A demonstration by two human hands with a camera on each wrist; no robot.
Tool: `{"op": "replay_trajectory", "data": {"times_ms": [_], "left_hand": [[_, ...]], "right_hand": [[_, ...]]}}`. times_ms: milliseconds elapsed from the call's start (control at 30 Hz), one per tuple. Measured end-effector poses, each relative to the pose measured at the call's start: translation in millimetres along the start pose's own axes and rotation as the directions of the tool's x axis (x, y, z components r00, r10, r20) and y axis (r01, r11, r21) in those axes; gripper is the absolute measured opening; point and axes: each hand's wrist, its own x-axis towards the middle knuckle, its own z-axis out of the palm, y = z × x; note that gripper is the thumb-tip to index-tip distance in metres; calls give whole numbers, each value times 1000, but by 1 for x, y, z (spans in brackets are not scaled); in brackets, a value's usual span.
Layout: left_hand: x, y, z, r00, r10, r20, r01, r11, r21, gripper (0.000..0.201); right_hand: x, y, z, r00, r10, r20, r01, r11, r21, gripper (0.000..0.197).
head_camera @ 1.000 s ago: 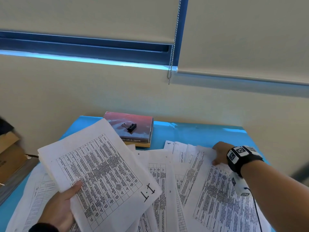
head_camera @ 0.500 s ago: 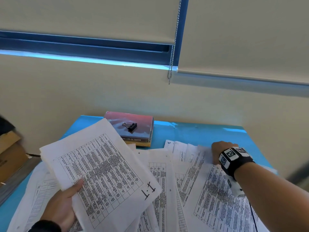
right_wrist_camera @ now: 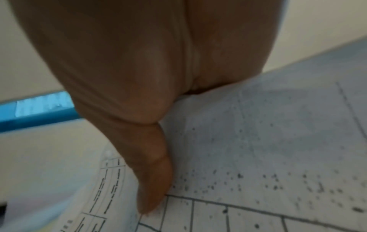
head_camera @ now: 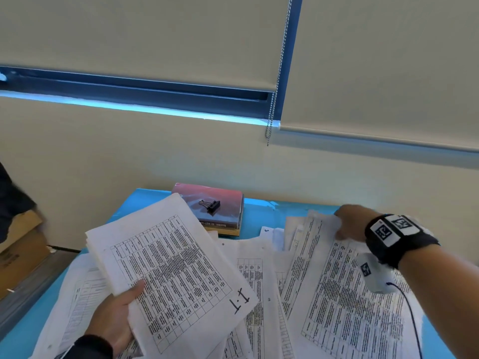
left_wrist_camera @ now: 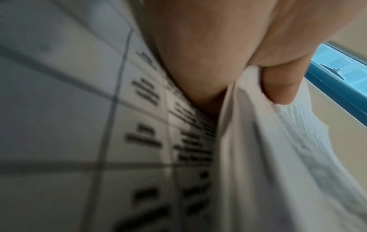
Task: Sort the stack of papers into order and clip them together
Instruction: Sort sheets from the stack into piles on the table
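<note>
A gathered stack of papers (head_camera: 166,265) is held up off the tabletop, its top sheet printed with a table and hand-marked "1.1" at the near right corner. The left hand (head_camera: 114,317) grips the stack at its near left edge: the thumb lies on top of the printed sheet and the fingers (left_wrist_camera: 278,87) curl round underneath, as the left wrist view shows with the sheet edges fanned just past the fingertip. The stack tilts, its far corner reaching toward a book.

To the right of those fingers, loose sheets (head_camera: 259,281) lie spread and overlapping across the blue tabletop (head_camera: 261,216), some of them under the raised stack. Farther right, the right hand (head_camera: 350,224) holds the far edge of a printed sheet (head_camera: 342,294) that lies on top of the spread. In the right wrist view the thumb (right_wrist_camera: 152,180) presses down on the printed side of the paper near its table lines; the other fingers are hidden behind the sheet, so how they curl cannot be told. That edge of the sheet looks slightly raised and rumpled at the hand. A black band with square markers wraps the right wrist.

Beyond the left hand's fingers, past the far corner of the stack, a reddish book (head_camera: 210,208) lies flat near the wall, and a black binder clip (head_camera: 211,205) rests on its cover, apart from both hands. A cardboard box (head_camera: 18,252) stands off the tabletop's left side.
</note>
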Motion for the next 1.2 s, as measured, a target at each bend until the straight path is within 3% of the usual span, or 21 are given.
{"op": "replay_trajectory", "data": {"times_ms": [133, 267, 467, 667, 767, 867, 1033, 1100, 1200], "left_hand": [[-6, 6, 11, 1000, -5, 30, 4, 1000, 7, 32], [-14, 19, 29, 995, 30, 90, -36, 997, 66, 33], [-22, 52, 54, 978, 185, 101, -205, 944, 258, 24], [-29, 92, 64, 939, 338, 65, -333, 843, 422, 19], [-38, 109, 73, 914, 397, 86, -385, 782, 491, 11], [-56, 114, 90, 901, 400, 169, -425, 739, 523, 6], [-90, 109, 115, 864, 357, 356, -502, 671, 546, 13], [-100, 108, 116, 853, 327, 408, -514, 665, 542, 15], [-106, 106, 115, 864, 284, 416, -477, 726, 495, 16]], "right_hand": [[-36, -1, -69, 985, -68, -157, 78, 995, 58, 36], [-81, -14, -138, 938, -129, -321, 150, 988, 43, 17], [-133, -29, -202, 849, -199, -490, 236, 972, 14, 15], [-173, -40, -242, 812, -224, -538, 303, 951, 62, 26], [-184, -57, -249, 806, -297, -513, 378, 924, 60, 23], [-184, -88, -235, 831, -354, -429, 417, 907, 60, 19], [-152, -129, -191, 802, -479, -356, 538, 839, 82, 51], [-141, -137, -177, 807, -494, -324, 552, 826, 115, 41], [-131, -140, -163, 808, -495, -320, 556, 820, 135, 29]]}}
